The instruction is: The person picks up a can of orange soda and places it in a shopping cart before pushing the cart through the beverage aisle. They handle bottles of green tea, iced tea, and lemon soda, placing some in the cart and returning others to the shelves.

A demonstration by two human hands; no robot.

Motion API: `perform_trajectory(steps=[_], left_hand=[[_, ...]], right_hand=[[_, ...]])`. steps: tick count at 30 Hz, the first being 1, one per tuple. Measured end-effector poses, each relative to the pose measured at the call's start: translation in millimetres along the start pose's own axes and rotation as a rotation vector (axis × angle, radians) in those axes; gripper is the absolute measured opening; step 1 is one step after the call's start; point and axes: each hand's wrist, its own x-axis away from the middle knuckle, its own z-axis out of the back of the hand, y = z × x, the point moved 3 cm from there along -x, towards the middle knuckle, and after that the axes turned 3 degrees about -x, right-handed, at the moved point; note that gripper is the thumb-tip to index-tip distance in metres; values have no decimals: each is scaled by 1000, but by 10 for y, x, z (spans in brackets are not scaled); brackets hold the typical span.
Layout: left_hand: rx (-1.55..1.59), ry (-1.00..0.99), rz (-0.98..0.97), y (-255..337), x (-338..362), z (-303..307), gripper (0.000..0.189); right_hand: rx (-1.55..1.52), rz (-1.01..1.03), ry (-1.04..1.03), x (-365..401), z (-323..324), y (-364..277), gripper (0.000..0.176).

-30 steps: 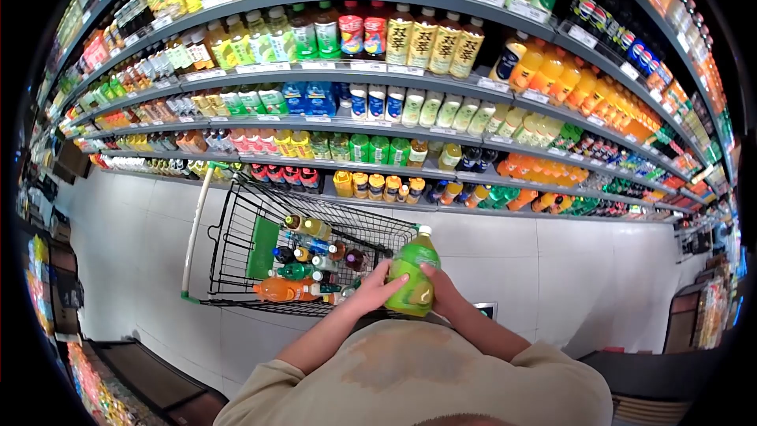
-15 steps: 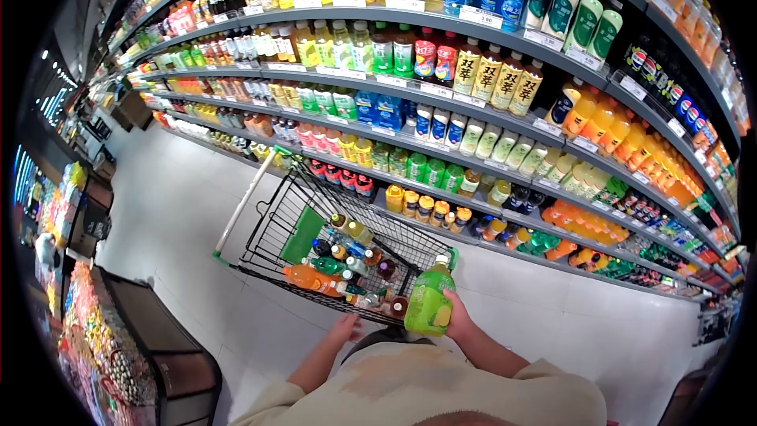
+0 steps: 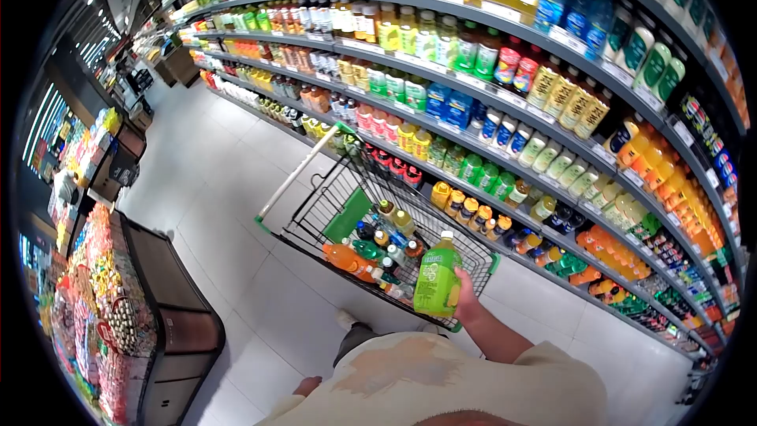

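Note:
My right hand (image 3: pixel 467 297) is wrapped round the side of a large green-labelled drink bottle (image 3: pixel 436 278). The bottle is upright, slightly tilted, over the near end of a wire shopping cart (image 3: pixel 347 214). Several bottles lie and stand in the cart, among them an orange drink bottle (image 3: pixel 347 259), a green bottle (image 3: pixel 369 249) and a yellowish bottle (image 3: pixel 403 222). My left hand (image 3: pixel 307 386) hangs low beside my body, away from the cart; its fingers are mostly hidden, and I see nothing in it.
Long shelves (image 3: pixel 505 95) packed with drink bottles run along the far side of the cart. On the left stands a display bin (image 3: pixel 177 331) heaped with wrapped goods. Tiled floor (image 3: pixel 236 213) lies between them. My foot (image 3: pixel 345 319) shows just by the cart's near side.
The view has swung, so cart and shelves sit further right. My right hand has turned the bottle and holds it more over the cart. My left hand has dropped back towards my body.

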Motion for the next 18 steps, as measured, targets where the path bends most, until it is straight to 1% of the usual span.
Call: perform_trajectory(steps=[2, 4, 5, 6, 7, 9, 10, 11, 13, 14, 15, 17, 18], left_hand=[[53, -1, 17, -55, -311, 99, 39], [99, -5, 38, -346, -454, 233, 39], [98, 65, -11, -538, -560, 340, 39], [98, 135, -59, -716, -686, 453, 39], [101, 198, -105, -851, -746, 548, 39], [105, 320, -192, -1057, -720, 735, 38], [115, 331, -184, -1177, -694, 859, 38], [483, 306, -44, -1360, -650, 1018, 39], [850, 284, 99, -1575, -538, 1442, 40], [1013, 255, 294, -1500, -384, 1823, 42], [1169, 217, 494, -1480, -273, 2107, 43], [1214, 198, 495, -1697, -386, 2330, 44], [1254, 184, 492, -1823, -442, 2443, 46]], right_hand=[[-75, 2, -42, -348, -238, 244, 68], [-17, 20, -14, -686, -591, 528, 67], [31, 46, 17, -881, -765, 682, 67], [-31, 72, -20, -1134, -870, 846, 66], [-21, 60, -19, -1374, -938, 1001, 66], [-49, 38, 7, -1817, -1090, 1290, 64], [-13, 42, 32, -2012, -1291, 1413, 66], [-5, 33, 19, -2256, -1413, 1509, 66], [-14, -69, -14, -2753, -1591, 1704, 66], [15, -57, -16, -2970, -1668, 1760, 62], [14, -61, -13, -3158, -1807, 1818, 62], [9, -4, 25, -3543, -2076, 1888, 61], [9, 28, 32, -3807, -2039, 1907, 61]])
